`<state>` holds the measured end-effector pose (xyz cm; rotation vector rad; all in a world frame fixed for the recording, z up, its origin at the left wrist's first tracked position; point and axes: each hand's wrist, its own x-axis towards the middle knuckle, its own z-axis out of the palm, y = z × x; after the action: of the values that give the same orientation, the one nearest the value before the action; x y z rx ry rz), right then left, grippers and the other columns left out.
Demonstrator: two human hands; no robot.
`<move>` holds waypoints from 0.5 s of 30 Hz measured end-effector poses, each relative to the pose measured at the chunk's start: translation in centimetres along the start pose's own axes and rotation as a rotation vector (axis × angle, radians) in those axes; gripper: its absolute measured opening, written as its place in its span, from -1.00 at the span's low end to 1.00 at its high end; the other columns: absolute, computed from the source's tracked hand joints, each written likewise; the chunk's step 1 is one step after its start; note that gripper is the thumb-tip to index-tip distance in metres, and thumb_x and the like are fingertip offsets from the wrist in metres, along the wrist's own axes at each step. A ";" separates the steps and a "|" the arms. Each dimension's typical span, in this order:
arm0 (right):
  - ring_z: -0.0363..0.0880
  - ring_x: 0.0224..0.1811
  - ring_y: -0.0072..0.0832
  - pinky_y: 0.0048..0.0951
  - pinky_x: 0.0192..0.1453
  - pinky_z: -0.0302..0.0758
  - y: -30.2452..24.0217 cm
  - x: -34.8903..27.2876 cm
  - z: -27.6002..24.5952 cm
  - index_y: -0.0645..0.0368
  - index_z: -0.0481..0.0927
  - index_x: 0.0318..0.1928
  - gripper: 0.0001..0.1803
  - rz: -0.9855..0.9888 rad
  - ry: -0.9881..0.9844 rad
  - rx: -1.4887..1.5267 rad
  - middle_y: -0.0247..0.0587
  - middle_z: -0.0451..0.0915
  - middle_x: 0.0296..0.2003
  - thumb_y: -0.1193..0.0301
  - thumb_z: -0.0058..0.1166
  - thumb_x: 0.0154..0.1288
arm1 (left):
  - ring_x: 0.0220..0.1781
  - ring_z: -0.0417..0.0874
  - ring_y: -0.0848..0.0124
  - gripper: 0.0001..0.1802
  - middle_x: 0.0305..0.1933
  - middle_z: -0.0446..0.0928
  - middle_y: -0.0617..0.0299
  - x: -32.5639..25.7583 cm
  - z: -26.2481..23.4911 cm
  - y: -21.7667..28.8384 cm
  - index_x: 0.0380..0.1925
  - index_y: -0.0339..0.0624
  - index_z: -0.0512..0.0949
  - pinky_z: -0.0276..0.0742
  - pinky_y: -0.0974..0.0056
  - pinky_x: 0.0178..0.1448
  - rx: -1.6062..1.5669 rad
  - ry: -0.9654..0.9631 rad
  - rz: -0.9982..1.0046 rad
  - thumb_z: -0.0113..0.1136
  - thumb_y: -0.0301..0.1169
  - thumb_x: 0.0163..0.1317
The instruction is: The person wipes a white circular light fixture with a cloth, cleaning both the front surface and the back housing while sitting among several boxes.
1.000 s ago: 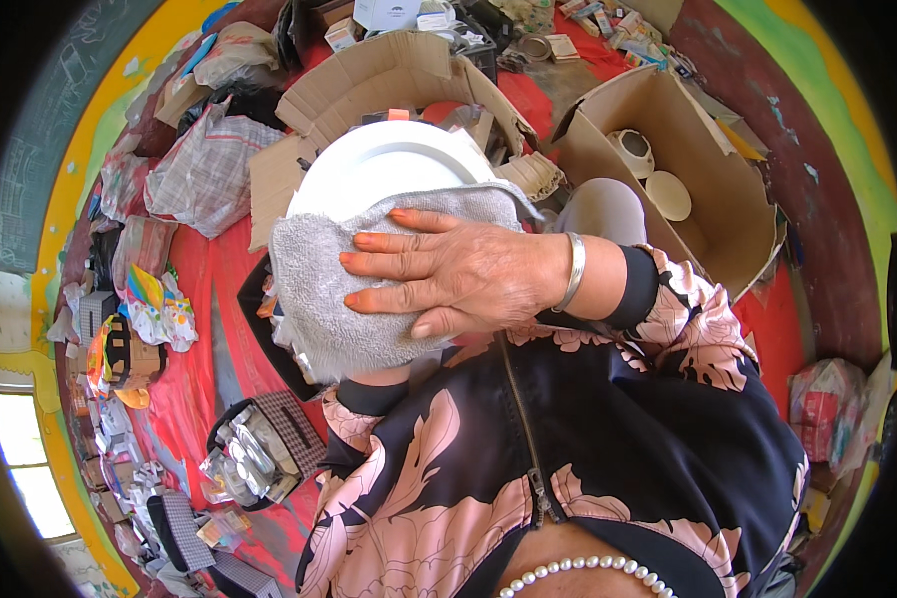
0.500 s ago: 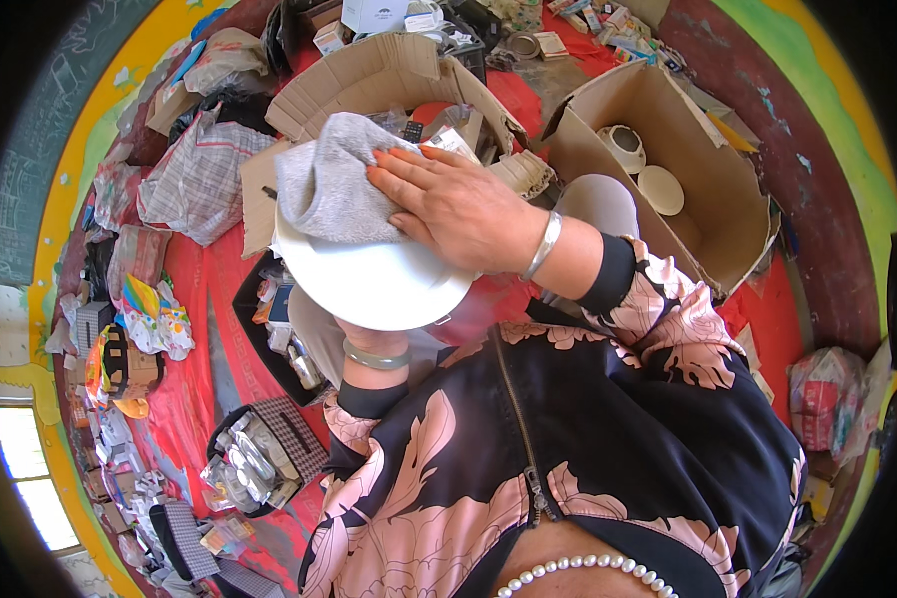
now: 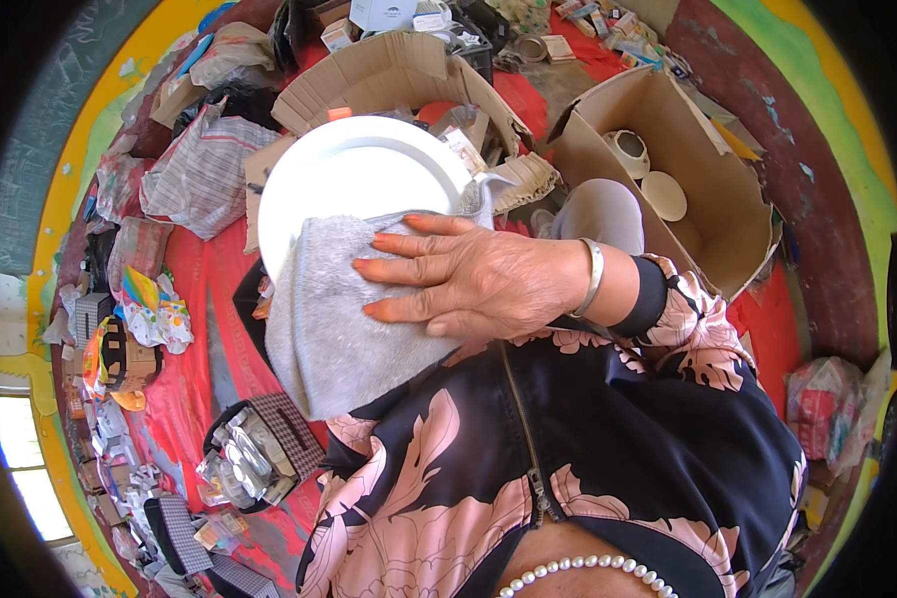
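Observation:
A round white plate (image 3: 364, 169) with a raised rim is held up in front of my body, its inner face toward me. Over its near half lies a grey cloth (image 3: 339, 349), with one corner hanging down past the rim. My right hand (image 3: 478, 279) presses the cloth against the plate, fingers stretched and a little apart, and carries it along. The plate and cloth now cover my left hand; in the earlier picture its wrist, with a pale green bangle, reaches under the plate to support it.
A torn cardboard box (image 3: 359, 80) with mixed goods stands beyond the plate. Right of it, a taller cardboard box (image 3: 713, 209) holds two pale round pieces. Left are a plaid bag (image 3: 204, 174) and a checked case (image 3: 279, 439) of metal items, over red floor sheeting (image 3: 194, 289).
My right hand has drawn the grey cloth from the plate's far side toward me, baring the far part. The plate is tilted more toward me, and my left wrist has gone out of sight.

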<state>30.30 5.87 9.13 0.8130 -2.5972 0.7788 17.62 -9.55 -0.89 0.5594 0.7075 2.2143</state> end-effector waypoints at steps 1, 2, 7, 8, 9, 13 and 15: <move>-0.02 0.43 -0.12 -0.04 0.46 -0.18 -0.2 0.3 0.0 -0.09 0.25 0.31 -0.50 -0.029 0.004 -0.007 -0.07 0.04 0.38 0.24 -0.17 0.36 | 0.27 0.31 0.18 -0.33 0.29 0.24 0.07 -0.3 0.0 0.2 0.27 -0.17 0.16 0.23 0.14 0.33 -0.006 -0.001 -0.006 -0.25 0.06 0.31; -0.06 0.43 -0.05 0.02 0.45 -0.18 -0.3 0.8 0.1 -0.17 0.17 0.34 -0.46 -0.053 0.005 -0.043 -0.03 -0.05 0.40 0.19 -0.16 0.36 | 0.27 0.31 0.18 -0.33 0.29 0.24 0.07 -0.4 0.2 0.2 0.27 -0.17 0.16 0.23 0.14 0.33 -0.003 -0.005 -0.012 -0.25 0.06 0.31; -0.05 0.39 0.15 0.09 0.39 -0.07 -0.9 3.0 1.2 -0.11 0.24 0.29 -0.45 -0.003 0.253 -0.164 0.11 -0.01 0.36 0.15 -0.09 0.30 | 0.27 0.31 0.18 -0.32 0.29 0.24 0.07 -0.4 0.7 -0.4 0.27 -0.17 0.16 0.23 0.13 0.33 -0.002 -0.009 -0.026 -0.25 0.07 0.31; -0.04 0.39 0.17 0.09 0.38 -0.05 -1.2 3.4 1.1 -0.09 0.26 0.28 -0.46 0.022 0.309 -0.151 0.11 -0.01 0.36 0.15 -0.09 0.29 | 0.27 0.31 0.17 -0.32 0.29 0.24 0.07 -0.4 1.0 -0.4 0.27 -0.17 0.16 0.23 0.13 0.33 0.002 -0.011 -0.027 -0.25 0.07 0.31; -0.04 0.38 0.19 0.10 0.37 -0.04 -1.3 3.8 1.2 -0.08 0.27 0.27 -0.46 0.051 0.364 -0.144 0.12 -0.01 0.36 0.15 -0.08 0.28 | 0.27 0.31 0.17 -0.32 0.29 0.24 0.07 0.1 1.2 -0.6 0.27 -0.17 0.16 0.23 0.13 0.33 0.003 -0.016 -0.027 -0.25 0.07 0.31; -0.02 0.36 0.23 0.06 0.38 -0.02 -0.2 5.2 2.0 0.12 0.26 0.25 -0.47 0.135 0.585 -0.081 0.27 0.01 0.32 0.19 -0.13 0.33 | 0.27 0.31 0.17 -0.31 0.29 0.24 0.07 1.0 1.6 -1.5 0.27 -0.17 0.16 0.23 0.13 0.33 0.003 -0.025 -0.028 -0.25 0.08 0.31; -0.01 0.37 0.18 -0.02 0.40 -0.02 0.1 5.4 1.4 0.32 0.21 0.24 -0.45 0.163 0.616 -0.087 0.34 0.04 0.30 0.23 -0.18 0.36 | 0.27 0.31 0.17 -0.31 0.29 0.24 0.07 1.4 1.8 -1.7 0.27 -0.17 0.16 0.23 0.13 0.33 0.001 -0.025 -0.023 -0.25 0.08 0.31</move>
<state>25.76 2.80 10.35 0.2710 -2.1323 0.7989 18.60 -6.99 -0.38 0.5757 0.6987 2.1827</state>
